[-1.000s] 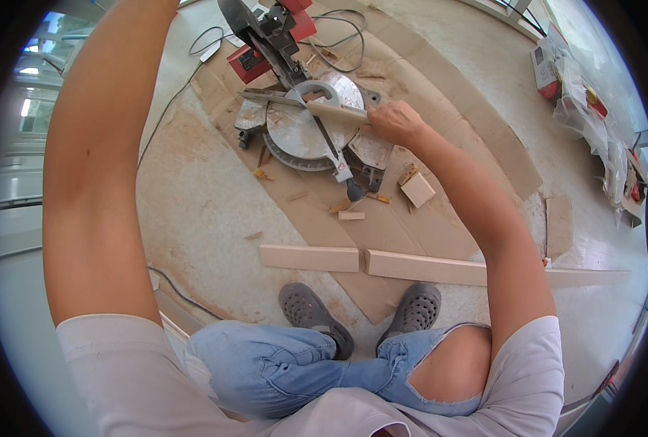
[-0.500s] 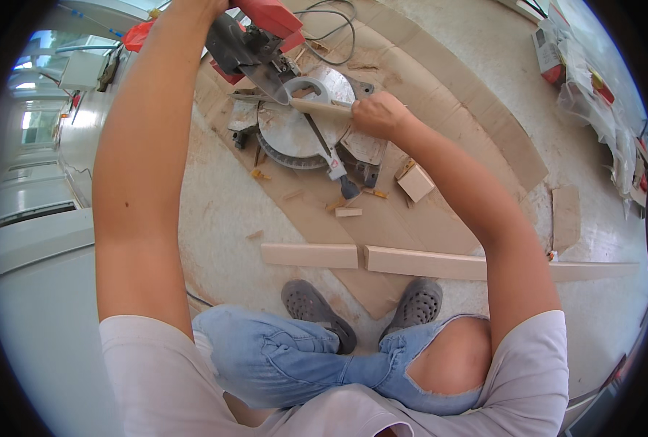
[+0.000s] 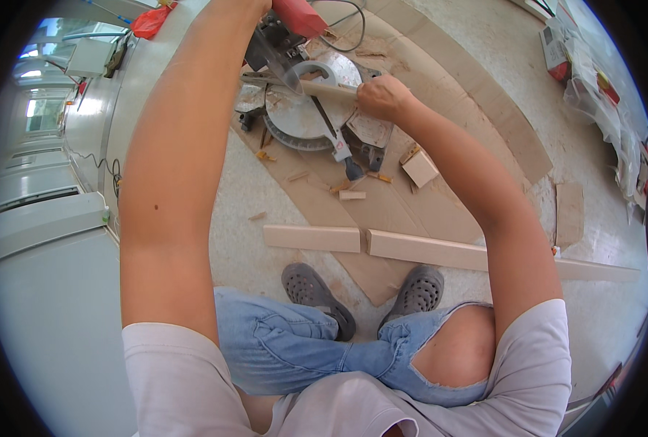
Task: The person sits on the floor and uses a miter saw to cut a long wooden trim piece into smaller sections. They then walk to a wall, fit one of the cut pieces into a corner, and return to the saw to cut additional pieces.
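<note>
My right hand (image 3: 383,97) is closed on the end of a pale wooden strip (image 3: 330,91), which lies across the round metal table (image 3: 289,116) of a miter saw. At the top edge my left hand (image 3: 254,4) meets the red and black saw head (image 3: 284,36); the frame cuts off its fingers. The clear blade guard (image 3: 286,71) hangs by the strip's left end. Toward me, the saw's dark front knob (image 3: 354,170) sticks out over the cardboard.
Two long boards, one shorter (image 3: 311,238) and one longer (image 3: 426,250), lie before my shoes. A wooden block (image 3: 420,169) and small offcuts (image 3: 352,195) rest on the cardboard (image 3: 477,109). A cable (image 3: 360,33) loops behind the saw. Plastic-wrapped goods (image 3: 593,102) stand at right.
My left forearm and the saw head have shifted right relative to the saw table, with the head closer over the strip. My right hand still grips the strip. The whole view has shifted slightly.
</note>
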Motion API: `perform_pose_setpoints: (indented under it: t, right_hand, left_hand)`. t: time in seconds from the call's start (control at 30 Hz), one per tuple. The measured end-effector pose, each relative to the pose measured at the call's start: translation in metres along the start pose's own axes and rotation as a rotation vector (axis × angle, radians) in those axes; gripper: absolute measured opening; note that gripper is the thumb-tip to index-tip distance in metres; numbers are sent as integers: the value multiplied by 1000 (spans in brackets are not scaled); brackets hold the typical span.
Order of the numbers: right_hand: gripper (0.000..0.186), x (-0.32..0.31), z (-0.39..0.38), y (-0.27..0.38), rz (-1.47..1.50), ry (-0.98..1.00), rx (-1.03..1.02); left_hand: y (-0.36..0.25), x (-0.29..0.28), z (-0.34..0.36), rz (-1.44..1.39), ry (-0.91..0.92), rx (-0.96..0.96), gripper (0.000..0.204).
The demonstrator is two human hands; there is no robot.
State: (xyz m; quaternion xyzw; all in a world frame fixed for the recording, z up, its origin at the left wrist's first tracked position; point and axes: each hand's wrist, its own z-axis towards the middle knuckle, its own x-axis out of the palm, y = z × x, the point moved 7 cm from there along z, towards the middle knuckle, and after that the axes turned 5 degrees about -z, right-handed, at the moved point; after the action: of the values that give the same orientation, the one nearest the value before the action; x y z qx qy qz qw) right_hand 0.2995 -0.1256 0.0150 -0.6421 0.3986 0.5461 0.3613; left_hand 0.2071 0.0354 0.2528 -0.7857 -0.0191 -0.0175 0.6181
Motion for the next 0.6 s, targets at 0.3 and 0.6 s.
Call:
perform_pose_setpoints:
  t: [0.3, 0.6]
  right_hand:
    - [23, 2, -1, -3, 21, -5, 34]
    - [22, -4, -7, -3, 21, -64, 55]
  left_hand:
    - [5, 4, -9, -20, -25, 11, 16]
    - [12, 2, -9, -29, 3, 153, 15]
